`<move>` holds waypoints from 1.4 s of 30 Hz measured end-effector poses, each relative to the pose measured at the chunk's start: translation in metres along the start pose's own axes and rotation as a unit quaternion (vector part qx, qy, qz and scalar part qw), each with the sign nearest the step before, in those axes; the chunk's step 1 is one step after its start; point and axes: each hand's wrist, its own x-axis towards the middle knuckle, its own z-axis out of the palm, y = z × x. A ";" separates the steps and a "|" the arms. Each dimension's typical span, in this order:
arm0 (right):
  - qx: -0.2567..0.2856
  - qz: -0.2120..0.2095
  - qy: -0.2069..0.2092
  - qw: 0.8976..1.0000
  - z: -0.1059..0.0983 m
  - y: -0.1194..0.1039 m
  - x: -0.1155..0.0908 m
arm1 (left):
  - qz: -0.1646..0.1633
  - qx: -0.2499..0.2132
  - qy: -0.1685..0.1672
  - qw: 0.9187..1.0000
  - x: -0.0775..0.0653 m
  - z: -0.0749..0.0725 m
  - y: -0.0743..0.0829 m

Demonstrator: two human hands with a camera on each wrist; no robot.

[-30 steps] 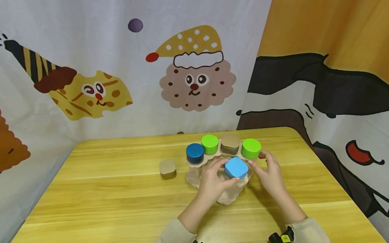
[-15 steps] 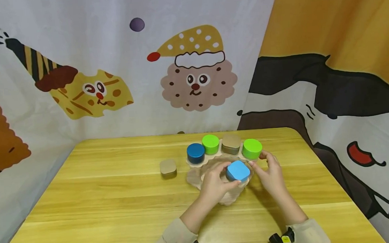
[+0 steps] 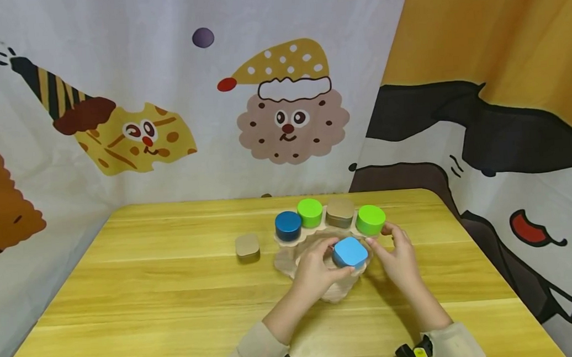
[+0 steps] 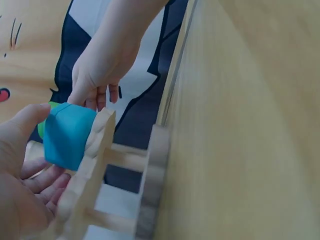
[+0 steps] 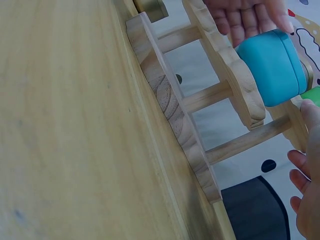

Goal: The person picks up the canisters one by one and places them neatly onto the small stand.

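Observation:
My left hand (image 3: 317, 270) holds a light-blue rounded-square tin (image 3: 350, 252) between thumb and fingers. In the right wrist view, a lid seam shows on the tin (image 5: 272, 67), and its base is right at the scalloped lower shelf of a tiered wooden stand (image 5: 245, 92). At the stand's right end, my right hand (image 3: 398, 256) pinches the edge of the upper shelf, beside a green round tin (image 3: 371, 219). Along that shelf also stand a brown square tin (image 3: 340, 212), another green tin (image 3: 310, 212) and a dark-blue round tin (image 3: 288, 225).
To the left of the stand, a second brown square tin (image 3: 247, 248) sits on the wooden table (image 3: 150, 298). Behind the table hangs a curtain (image 3: 157, 43) printed with cartoon figures. Both wrists wear small black cameras.
The light-blue tin and my left hand have come down slightly toward the lower shelf, then stayed nearly still over the last half second. My right hand keeps its place at the stand.

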 end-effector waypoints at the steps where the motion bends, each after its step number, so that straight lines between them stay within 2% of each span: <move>1: 0.000 0.000 0.000 1.000 0.000 0.000 0.000 | 0.003 0.002 0.002 1.000 0.000 -0.002 0.002; 5: 0.002 -0.005 0.002 1.000 0.000 0.000 0.000 | 0.045 0.011 0.027 0.999 0.001 -0.012 0.011; 9: 0.004 -0.013 0.008 1.000 0.000 0.000 0.000 | 0.098 -0.016 0.053 0.994 0.001 -0.028 0.024; 13: 0.005 -0.016 0.012 1.000 0.000 0.000 0.000 | 0.110 -0.056 0.080 0.989 0.001 -0.049 0.033; 18: 0.006 -0.014 0.010 1.000 0.000 0.000 0.000 | 0.107 -0.088 0.124 0.983 0.004 -0.082 0.036; 23: 0.005 -0.007 0.005 1.000 0.000 0.001 -0.001 | 0.089 -0.070 0.162 0.980 0.008 -0.111 0.028; 27: 0.003 -0.002 0.002 1.000 0.000 0.001 -0.001 | 0.072 -0.073 0.164 0.981 0.011 -0.132 0.013; 30: 0.001 -0.001 0.001 1.000 0.000 0.001 -0.001 | 0.042 -0.075 0.164 0.983 0.012 -0.147 -0.002; 36: 0.002 -0.003 0.001 1.000 0.000 0.001 0.000 | -0.028 -0.052 0.136 0.989 0.013 -0.168 -0.034; 42: 0.003 -0.008 0.006 1.000 0.001 0.002 0.001 | -0.074 -0.025 0.085 0.993 0.012 -0.177 -0.062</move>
